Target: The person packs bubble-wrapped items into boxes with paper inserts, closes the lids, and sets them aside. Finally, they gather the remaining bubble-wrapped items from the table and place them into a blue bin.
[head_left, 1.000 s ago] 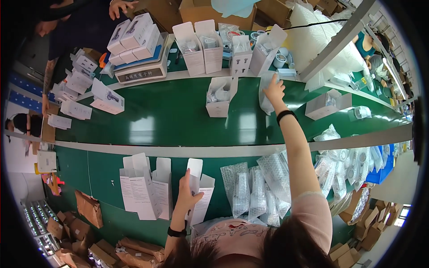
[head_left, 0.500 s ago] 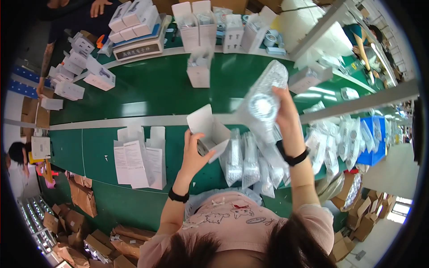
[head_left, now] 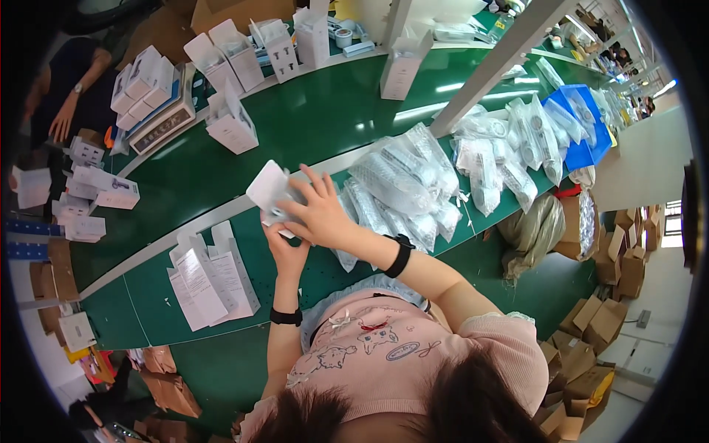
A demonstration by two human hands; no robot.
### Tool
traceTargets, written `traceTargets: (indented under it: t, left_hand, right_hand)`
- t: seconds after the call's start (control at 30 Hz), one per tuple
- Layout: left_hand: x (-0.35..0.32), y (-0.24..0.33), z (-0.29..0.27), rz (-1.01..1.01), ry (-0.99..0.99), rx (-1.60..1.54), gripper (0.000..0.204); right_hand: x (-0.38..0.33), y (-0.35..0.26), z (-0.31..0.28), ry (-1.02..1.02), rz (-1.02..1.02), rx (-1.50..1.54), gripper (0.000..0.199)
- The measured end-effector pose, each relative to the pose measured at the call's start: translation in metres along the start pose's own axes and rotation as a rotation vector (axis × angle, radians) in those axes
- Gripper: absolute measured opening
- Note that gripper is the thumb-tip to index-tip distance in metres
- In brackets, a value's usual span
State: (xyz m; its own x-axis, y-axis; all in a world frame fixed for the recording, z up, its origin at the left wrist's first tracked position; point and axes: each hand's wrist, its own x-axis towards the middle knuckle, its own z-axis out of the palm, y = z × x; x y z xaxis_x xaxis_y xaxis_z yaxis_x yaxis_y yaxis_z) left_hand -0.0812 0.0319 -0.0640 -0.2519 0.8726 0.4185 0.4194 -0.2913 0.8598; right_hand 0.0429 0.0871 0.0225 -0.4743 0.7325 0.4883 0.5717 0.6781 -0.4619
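Green conveyor belt runs just beyond the fingertips of both hands, w/ the green workbench on the near side, under & around them. Right of the R fingers, quite near, lies a heap of clear bubble-wrap packs; blue bin sits well farther R, more packs in it. Left of the L fingers & a bit nearer the body: a group of printed white cartons on the bench. Beyond the fingers & to the L, an open-topped white carton stands on the belt. Main item, the small white box, is btwn the two hands, held up off the bench, tilted, flap up. L hand has thumb & fingers closed round its lower end. R hand is over the mouth, fingers spread, tips at/inside the opening; can't tell if they grip anything, contents mostly hidden. Step in hand is prob. seating a wrapped pack in the box; next move seems to call for L fingers holding firm while R fingertips press the pack down, clear of the flap.
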Motion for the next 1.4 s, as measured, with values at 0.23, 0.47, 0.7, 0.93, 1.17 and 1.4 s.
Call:
traceTargets:
  t: [0.23,0.47,0.7,0.93,1.17,1.4]
  left_hand:
    - [-0.023,-0.007,-0.029,-0.009,-0.097,0.176,0.057]
    - [-0.018,-0.001,-0.036,-0.139,-0.15,0.183,0.069]
    - [0.005,0.059,-0.028,-0.115,-0.049,0.282,0.047]
    - [0.015,0.061,-0.029,-0.184,0.011,0.317,0.017]
    - [0.028,0.057,-0.034,-0.345,0.059,0.262,0.014]
    - [0.036,0.057,-0.043,-0.443,0.026,0.261,0.015]
  right_hand:
    - [-0.072,0.149,-0.087,0.278,0.285,-0.212,0.034]
    - [-0.139,0.294,-0.143,-0.217,0.773,-0.831,0.031]
    - [-0.123,0.271,-0.145,-0.069,0.298,-0.807,0.029]
    - [-0.054,0.129,-0.128,0.268,0.348,0.465,0.013]
    - [0.012,0.021,-0.062,-0.147,-0.174,0.71,0.02]
    - [0.046,-0.001,-0.032,-0.206,-0.515,0.646,0.024]
